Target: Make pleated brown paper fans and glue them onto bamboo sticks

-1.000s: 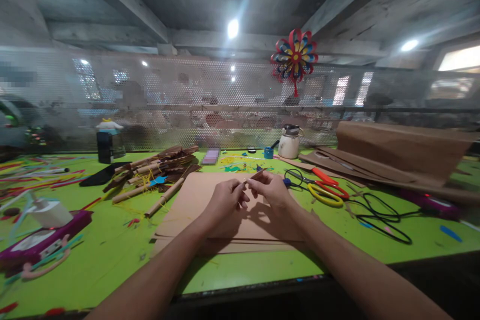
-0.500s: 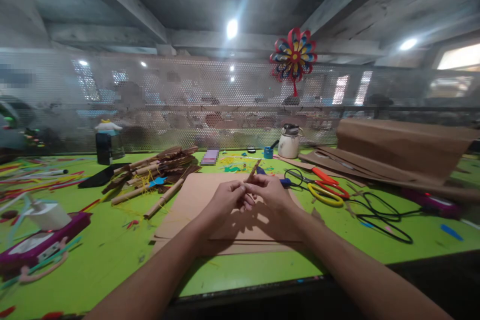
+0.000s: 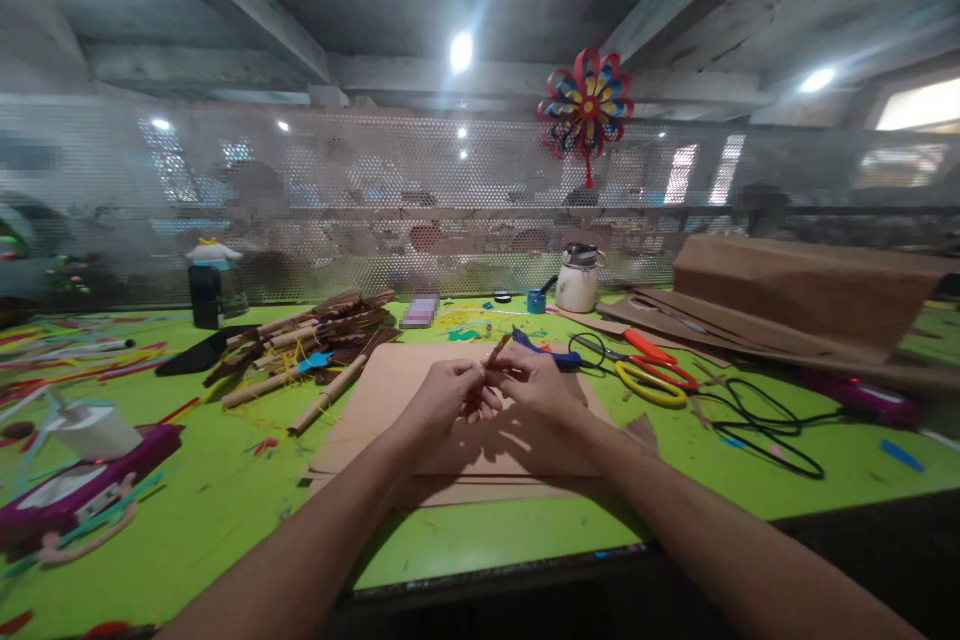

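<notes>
Over a stack of brown paper sheets [image 3: 386,400], both my hands meet with their fingertips close together. A short, thin brown piece, perhaps rolled or folded paper, [image 3: 496,351] sticks up between them at a slant. My left hand [image 3: 451,394] is closed in a pinch at its lower end. My right hand [image 3: 538,386] grips it too, thumb and fingers pressed together. Its lower part is hidden by my fingers. Just behind my right hand lies a blue-handled tool [image 3: 551,352], partly covered.
At left lie a bundle of brown paper rolls [image 3: 322,345] and a purple power strip [image 3: 82,495] with a white plug. Scissors with red and yellow handles [image 3: 652,380] and a black cable [image 3: 772,430] lie right. A white jug [image 3: 577,282] stands behind, before a perforated screen [image 3: 420,170].
The brown piece now shows less above my fingers and has dipped slightly. My hands stay together in nearly the same place; the view has shifted a little.
</notes>
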`<state>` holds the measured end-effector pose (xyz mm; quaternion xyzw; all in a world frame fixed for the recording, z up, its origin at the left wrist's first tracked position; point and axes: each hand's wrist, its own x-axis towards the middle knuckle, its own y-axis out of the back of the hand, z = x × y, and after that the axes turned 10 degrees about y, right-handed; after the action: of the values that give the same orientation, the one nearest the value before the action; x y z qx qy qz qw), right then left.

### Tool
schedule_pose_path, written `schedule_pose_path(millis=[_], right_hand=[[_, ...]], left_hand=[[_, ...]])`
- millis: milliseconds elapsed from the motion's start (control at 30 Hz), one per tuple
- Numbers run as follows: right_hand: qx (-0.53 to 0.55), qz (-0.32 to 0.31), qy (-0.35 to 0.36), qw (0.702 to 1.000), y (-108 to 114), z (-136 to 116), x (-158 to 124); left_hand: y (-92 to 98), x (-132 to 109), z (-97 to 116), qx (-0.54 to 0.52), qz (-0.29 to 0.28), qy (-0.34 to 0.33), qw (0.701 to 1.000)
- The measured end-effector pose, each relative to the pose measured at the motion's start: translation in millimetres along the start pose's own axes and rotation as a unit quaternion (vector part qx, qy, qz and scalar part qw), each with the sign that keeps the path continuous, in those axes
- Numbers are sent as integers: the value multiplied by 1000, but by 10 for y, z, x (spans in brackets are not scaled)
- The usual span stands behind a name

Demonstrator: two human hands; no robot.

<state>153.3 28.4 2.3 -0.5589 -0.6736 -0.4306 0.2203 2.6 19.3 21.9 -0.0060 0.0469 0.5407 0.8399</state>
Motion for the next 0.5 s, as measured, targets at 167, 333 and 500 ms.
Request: schedule_pose_path(millis=[167, 333, 500], right_hand=[[-40, 1, 19, 999, -38, -84, -40], [-41, 3, 11, 999, -72, -132, -59], [-31, 8, 26, 999, -73, -108, -66]], left_hand=[[11, 22, -21, 19, 14, -10, 1000], [2, 38, -34, 20, 39, -25, 999], [12, 53, -48, -3, 44, -11, 999]])
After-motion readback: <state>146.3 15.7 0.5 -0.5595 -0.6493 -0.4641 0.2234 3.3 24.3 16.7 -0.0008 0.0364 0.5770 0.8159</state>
